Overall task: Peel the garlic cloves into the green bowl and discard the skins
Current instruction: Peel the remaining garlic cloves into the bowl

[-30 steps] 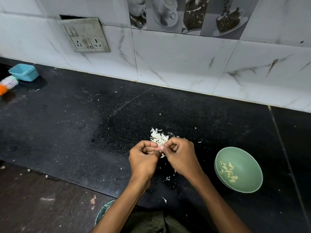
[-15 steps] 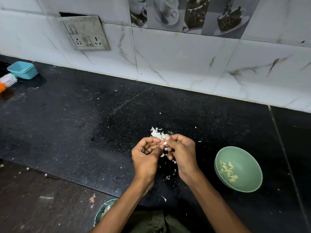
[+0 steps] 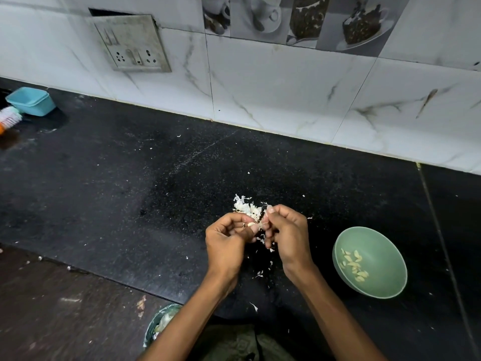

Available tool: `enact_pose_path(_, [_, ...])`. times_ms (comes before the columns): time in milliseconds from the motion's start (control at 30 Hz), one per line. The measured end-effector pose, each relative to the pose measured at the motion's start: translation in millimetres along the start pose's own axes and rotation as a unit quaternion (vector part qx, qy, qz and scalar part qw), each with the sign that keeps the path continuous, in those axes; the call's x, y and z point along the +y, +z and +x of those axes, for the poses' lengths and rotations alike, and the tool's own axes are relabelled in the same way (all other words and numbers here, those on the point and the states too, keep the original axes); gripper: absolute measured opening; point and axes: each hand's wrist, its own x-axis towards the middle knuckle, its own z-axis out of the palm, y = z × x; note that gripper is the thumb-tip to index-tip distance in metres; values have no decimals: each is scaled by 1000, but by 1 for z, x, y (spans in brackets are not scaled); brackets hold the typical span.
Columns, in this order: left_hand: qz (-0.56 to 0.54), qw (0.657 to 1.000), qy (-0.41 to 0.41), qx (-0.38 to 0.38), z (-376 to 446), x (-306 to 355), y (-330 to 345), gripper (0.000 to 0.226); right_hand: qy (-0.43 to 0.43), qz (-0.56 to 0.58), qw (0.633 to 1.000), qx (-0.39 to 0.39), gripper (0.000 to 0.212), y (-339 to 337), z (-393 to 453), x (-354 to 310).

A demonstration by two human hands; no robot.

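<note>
While no writing shows, hands (image 3: 256,230) pinch garlic (image 3: 252,224).

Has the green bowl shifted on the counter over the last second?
No. The green bowl keeps its spot against the counter seam to its right; the small offset between frames matches the head camera's own drift.

You face a dark stone desk (image 3: 109,183) set against a tiled wall (image 3: 273,95).

The wall tiles are white with grey marble veining, and a band of picture tiles (image 3: 294,19) showing cups and cake runs along the top. You see a worn socket plate (image 3: 131,44) hanging tilted from its recess at upper left. Below the desk's front edge lies a brown floor (image 3: 52,308). The light is dim and even.
</note>
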Motion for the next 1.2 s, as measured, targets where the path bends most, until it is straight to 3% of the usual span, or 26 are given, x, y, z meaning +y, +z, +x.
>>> enact_pose_path(67, [-15,999,-26,-17,1,-1,-3,19,-30,-99,995,9,47,-3,6,6])
enact_pose_path(167, [-19,997,-52,-45,4,-3,-6,26,-82,-279,957,11,58,-10,14,14])
enact_pose_path(267, [-9,996,-67,-64,9,-8,-6,29,-94,-387,917,2,43,-15,20,20])
enact_pose_path(333, [-1,994,-89,-68,11,-12,-5,30,-65,-402,913,-32,12,-17,20,21])
enact_pose_path(433, [21,994,-82,-69,11,-14,-4,20,-50,-379,923,-46,36,-19,14,18])
enact_pose_path(567, [9,998,-58,-34,12,-10,-4,7,-105,-299,948,-25,22,-16,2,3])
enact_pose_path(833, [-13,998,-64,0,18,-8,-4,6,-252,-392,884,-30,2,-6,-4,2])
enact_pose_path(967, [-13,999,-53,1,17,-6,-4,7,-258,-414,872,-27,6,-4,-2,0])
enact_pose_path(1200, [96,995,20,-11,17,-16,-8,9,-256,-441,860,8,17,-1,-1,3])
